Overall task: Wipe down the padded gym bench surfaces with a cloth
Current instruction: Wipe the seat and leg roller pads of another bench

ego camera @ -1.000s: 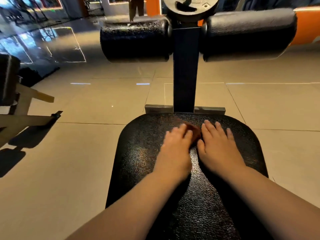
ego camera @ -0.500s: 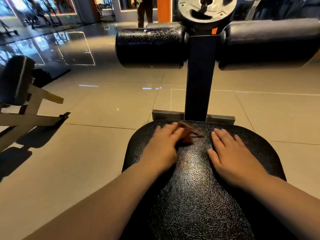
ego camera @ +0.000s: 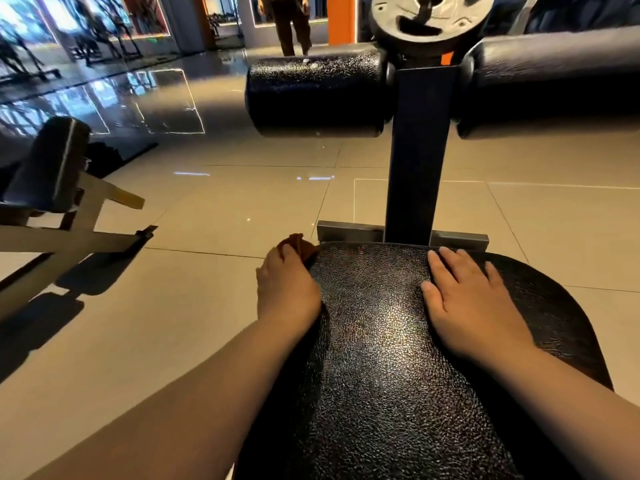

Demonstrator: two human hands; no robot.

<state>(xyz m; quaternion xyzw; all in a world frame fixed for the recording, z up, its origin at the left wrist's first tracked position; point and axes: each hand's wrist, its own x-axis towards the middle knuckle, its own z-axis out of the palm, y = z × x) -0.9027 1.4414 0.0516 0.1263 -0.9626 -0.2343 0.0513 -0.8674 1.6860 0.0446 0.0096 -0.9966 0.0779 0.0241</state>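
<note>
Room: gym hall with glossy beige floor tiles [ego camera: 207,220]. A second padded bench on a pale frame [ego camera: 48,164] stands well apart at the left, and a person's legs [ego camera: 291,26] show at the far end.
Head view, bench: a black pebbled-vinyl seat pad [ego camera: 381,358] runs from near to far. Just beyond its far edge a grey metal bracket [ego camera: 349,231] carries a dark upright post [ego camera: 419,150]. The post bears a left black roller pad [ego camera: 315,91], a right black roller pad [ego camera: 554,81] and a grey weight plate [ego camera: 429,15] on top.
Cloth: the rust-brown crumpled cloth [ego camera: 298,244] sits bunched at the far left corner of the seat pad, partly over the edge.
Left hand: the left hand [ego camera: 287,289] has its fingers curled over the cloth, gripping it against that corner.
Right hand: the right hand [ego camera: 474,299] lies flat on the far right part of the seat pad, fingers straight and close together, holding nothing.
Step in hand: probably wiping the far edge and left rim.
Doing it well: open out the bunched cloth so more fabric meets the vinyl. Press evenly into the grain and follow the curved rim round the corner. Then work in overlapping passes toward the near end. The right hand serves as a brace, but the patch beneath it needs wiping too.
Left to do: both roller pads look untouched.
</note>
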